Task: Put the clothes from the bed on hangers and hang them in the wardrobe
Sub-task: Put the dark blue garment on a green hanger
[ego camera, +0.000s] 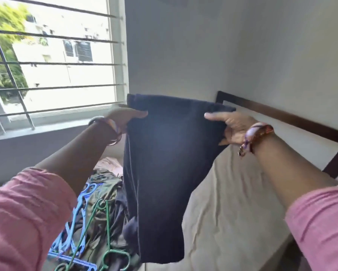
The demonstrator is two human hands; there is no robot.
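A: What's in the hands rn?

B: Dark navy garment (pixel 164 163), held up in the air over the bed (pixel 232 202). Left hand (pixel 125 117) has the top edge on the left side, right hand (pixel 230 126) has the top edge on the right. Cloth hangs straight down between them, lower hem just above the mattress.

A: Fingers?

B: Left: thumb on the near face of the cloth, pointing right; the other fingers go behind the fabric, so it's a pinch of the top corner. Right: thumb laid across the front near the top, palm facing the camera, other fingers curled behind the cloth, so also a pinch. Can't tell how the hidden fingers lie on either side.

A: Wrists?

B: Bangles (pixel 113 130) on the left, a beaded band (pixel 256 135) on the right. Pink sleeves (pixel 23 212) pushed up both arms.

A: Rest of the clothes?

B: Pile (pixel 105 192) on the bed, lower left, below and partly behind the held garment. Olive-green piece on top, smth pale pink further back, darker bits mixed in. Blue hangers (pixel 74 231) and green hangers (pixel 98 227) lie on and against the pile, overlapping.

A: Bed itself?

B: Beige sheet, wrinkled. Dark wood frame (pixel 281 114) along the wall at right.

A: Bkgd?

B: Window (pixel 53 63) w/ horizontal bars at left, a pale building and trees outside. Grey wall (pixel 223 45) behind the garment.
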